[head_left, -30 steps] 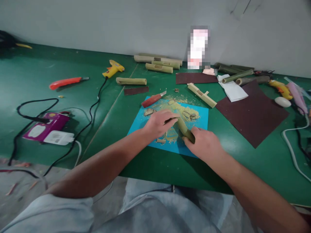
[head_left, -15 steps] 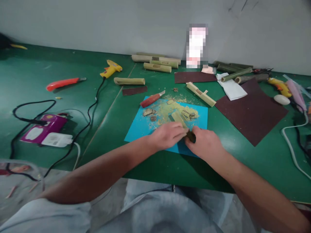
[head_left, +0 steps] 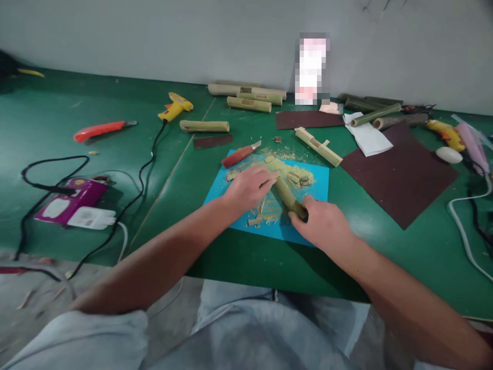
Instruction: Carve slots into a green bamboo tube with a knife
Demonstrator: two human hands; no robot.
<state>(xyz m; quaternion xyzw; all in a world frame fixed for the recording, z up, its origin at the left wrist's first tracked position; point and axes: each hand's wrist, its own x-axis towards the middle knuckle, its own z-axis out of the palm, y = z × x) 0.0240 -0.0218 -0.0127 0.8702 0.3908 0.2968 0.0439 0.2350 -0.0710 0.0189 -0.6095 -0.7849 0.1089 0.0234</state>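
Note:
A short green bamboo piece [head_left: 288,195] lies slanted on a blue mat [head_left: 319,181] strewn with shavings [head_left: 269,208]. My right hand [head_left: 321,223] is closed round its near end. My left hand [head_left: 248,187] has its fingers curled at the piece's far end, pressed against it; what they pinch is hidden. A red-handled carving knife [head_left: 241,155] rests at the mat's far left corner, untouched.
The green table [head_left: 57,128] holds an orange utility knife [head_left: 100,130], a yellow glue gun [head_left: 174,107] with black cord, a purple box [head_left: 71,199], several bamboo sections [head_left: 248,97], dark sandpaper sheets [head_left: 400,177], white paper [head_left: 367,137] and cables at the right edge.
My left hand slid down the bamboo toward my right hand, then back up to its far end. More shavings lie on the mat near the front.

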